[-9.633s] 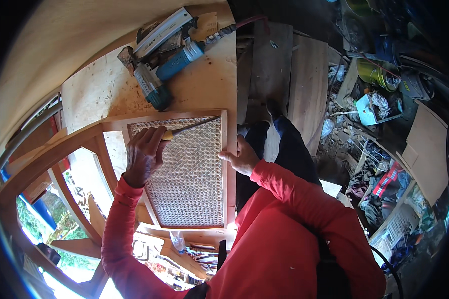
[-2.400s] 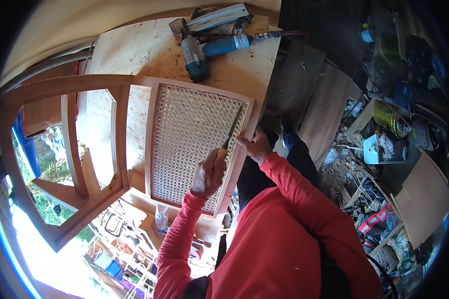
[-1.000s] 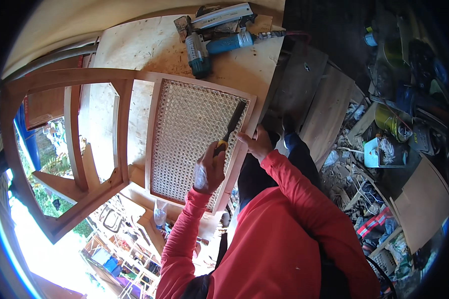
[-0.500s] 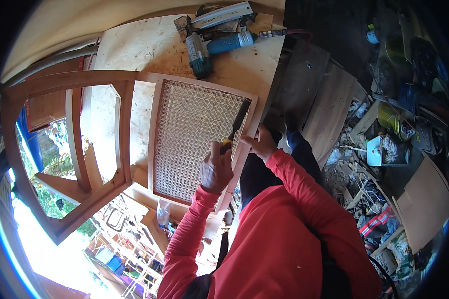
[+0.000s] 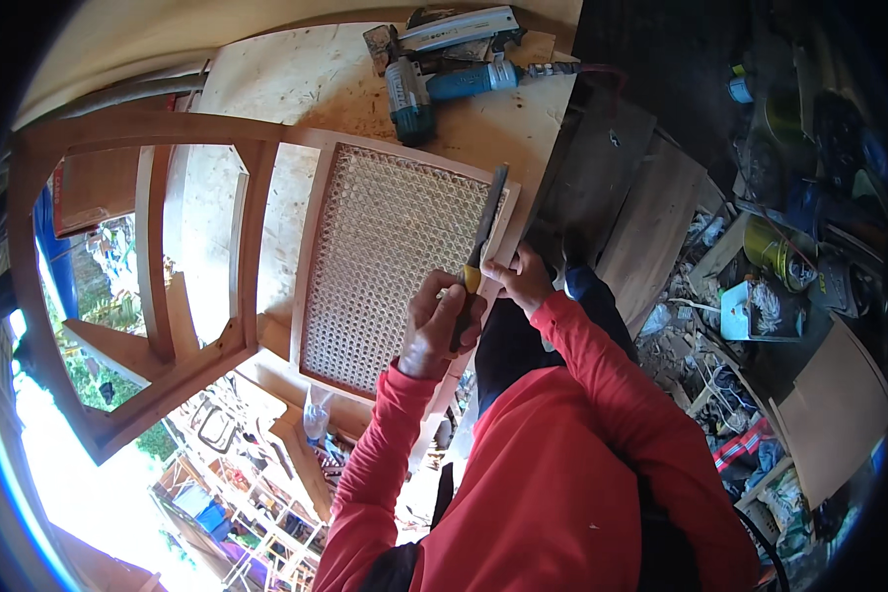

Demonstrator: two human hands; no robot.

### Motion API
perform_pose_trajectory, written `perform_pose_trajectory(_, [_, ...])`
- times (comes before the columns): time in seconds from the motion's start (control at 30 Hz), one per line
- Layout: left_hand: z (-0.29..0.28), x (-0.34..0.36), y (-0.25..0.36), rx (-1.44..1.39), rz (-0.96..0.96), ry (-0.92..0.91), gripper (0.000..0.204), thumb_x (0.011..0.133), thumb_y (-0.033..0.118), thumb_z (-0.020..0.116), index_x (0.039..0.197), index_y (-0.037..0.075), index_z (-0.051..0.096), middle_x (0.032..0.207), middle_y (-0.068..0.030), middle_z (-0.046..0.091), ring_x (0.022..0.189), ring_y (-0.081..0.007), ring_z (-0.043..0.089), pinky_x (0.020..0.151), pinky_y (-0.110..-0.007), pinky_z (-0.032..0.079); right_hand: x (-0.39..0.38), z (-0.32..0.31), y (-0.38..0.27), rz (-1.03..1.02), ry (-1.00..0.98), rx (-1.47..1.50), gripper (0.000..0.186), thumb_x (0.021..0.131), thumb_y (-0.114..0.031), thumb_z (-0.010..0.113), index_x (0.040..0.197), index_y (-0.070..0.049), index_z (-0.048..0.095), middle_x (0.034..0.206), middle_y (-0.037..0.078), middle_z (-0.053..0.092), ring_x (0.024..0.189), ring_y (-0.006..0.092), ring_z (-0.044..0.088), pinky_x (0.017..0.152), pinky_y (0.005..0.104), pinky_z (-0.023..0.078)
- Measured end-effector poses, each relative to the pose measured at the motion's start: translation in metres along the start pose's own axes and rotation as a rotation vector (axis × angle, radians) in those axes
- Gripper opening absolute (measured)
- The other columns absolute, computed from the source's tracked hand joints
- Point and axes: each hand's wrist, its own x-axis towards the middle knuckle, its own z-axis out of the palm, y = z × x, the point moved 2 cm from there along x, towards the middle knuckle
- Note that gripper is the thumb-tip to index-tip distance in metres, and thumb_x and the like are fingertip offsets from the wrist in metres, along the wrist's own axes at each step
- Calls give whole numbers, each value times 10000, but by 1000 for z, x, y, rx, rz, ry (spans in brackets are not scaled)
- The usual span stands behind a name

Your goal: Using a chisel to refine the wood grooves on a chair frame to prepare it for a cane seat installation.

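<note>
My left hand is closed around the yellow-and-black handle of a chisel. Its long dark blade points away from me, over the right edge of a wooden frame. Woven cane webbing fills this frame, which is part of a larger wooden piece. My right hand is closed at the frame's right rail, thumb on top, close beside the chisel's handle. The undersides of its fingers are hidden.
The open wooden end of the piece stands to the left. On the plywood bench lie a cordless drill, a blue power tool and a handsaw. Scraps, boards and a light-blue container crowd the floor at right.
The chisel has swung more upright and moved right, from over the webbing to over the frame's rail. My left hand has turned and shifted right with it; my right hand stays near the rail.
</note>
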Motion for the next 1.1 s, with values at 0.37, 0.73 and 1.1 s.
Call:
perform_pose_trajectory(0.37, [-25, 6, -28, 928, 543, 280, 124, 1005, 75, 588, 1094, -2, 551, 715, -74, 643, 633, -86, 582, 557, -291, 465, 3, -1, 2, -24, 42, 114, 497, 871, -222, 861, 1196, 0, 558, 973, 99, 708, 774, 168, 709, 579, 316, 573])
perform_pose_trajectory(0.73, [-13, 18, -28, 1117, 561, 322, 133, 1028, 130, 609, 1072, 27, 536, 725, -115, 658, 650, -188, 681, 560, -358, 511, 2, 0, -1, 3, 33, 149, 481, 893, -193, 834, 1226, -6, 542, 999, 115, 729, 761, 162, 705, 571, 301, 562])
perform_pose_trajectory(1.1, [-4, 1, -14, 608, 529, 278, 119, 1065, 132, 569, 1101, 21, 545, 765, -44, 631, 578, -48, 516, 498, -230, 402, -2, 0, -12, 26, 37, 54, 495, 900, -182, 824, 1275, -35, 537, 1061, 106, 736, 851, 195, 738, 596, 312, 587])
